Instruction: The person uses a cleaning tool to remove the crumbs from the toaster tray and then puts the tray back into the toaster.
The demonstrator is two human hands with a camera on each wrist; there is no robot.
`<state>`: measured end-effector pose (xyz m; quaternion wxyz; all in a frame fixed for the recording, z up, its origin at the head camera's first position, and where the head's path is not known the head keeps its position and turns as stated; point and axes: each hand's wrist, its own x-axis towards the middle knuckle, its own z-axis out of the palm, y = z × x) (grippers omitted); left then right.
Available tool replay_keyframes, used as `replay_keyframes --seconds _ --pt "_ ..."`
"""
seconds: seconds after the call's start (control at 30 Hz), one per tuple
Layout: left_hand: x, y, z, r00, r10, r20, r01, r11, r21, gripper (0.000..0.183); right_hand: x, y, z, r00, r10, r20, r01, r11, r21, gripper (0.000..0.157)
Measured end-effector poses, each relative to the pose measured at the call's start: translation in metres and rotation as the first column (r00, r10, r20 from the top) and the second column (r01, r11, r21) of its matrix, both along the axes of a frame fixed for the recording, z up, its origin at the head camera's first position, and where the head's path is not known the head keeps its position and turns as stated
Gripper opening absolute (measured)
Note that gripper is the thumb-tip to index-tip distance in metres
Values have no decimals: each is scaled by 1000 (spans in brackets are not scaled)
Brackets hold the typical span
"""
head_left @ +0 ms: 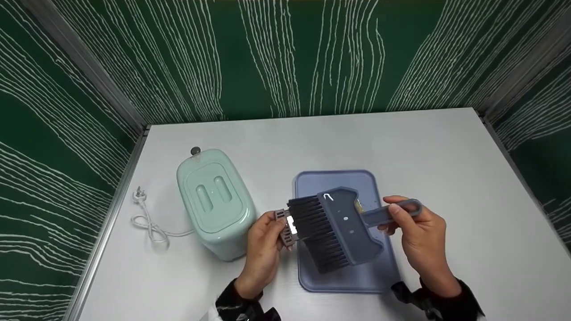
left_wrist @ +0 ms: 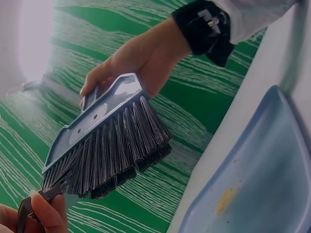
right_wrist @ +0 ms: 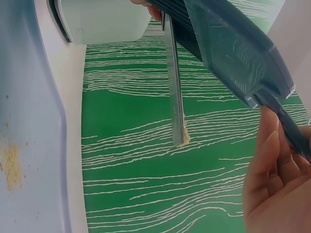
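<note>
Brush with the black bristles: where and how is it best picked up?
Probably by its handle, coming from the person's right. It is a slim bar sticking out from the wide head, opposite the bristles, so fingers can close round it clear of them. The right grip holds it there now.

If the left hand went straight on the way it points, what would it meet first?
Probably the black bristles of the brush: the grey slotted tool that the left hand pinches overlaps their edge in the head view, though depth is hard to judge.
</note>
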<state>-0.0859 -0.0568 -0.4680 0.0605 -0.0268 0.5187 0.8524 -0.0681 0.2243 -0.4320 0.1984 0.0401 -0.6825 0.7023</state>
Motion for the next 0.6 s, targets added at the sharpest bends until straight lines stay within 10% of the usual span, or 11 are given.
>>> replay_keyframes --seconds 0.6 --pt "-1 -2 -2 1000 18 2 -18 1000 -12 11 -4 10 0 993 -84 -78 80 995 -57 14"
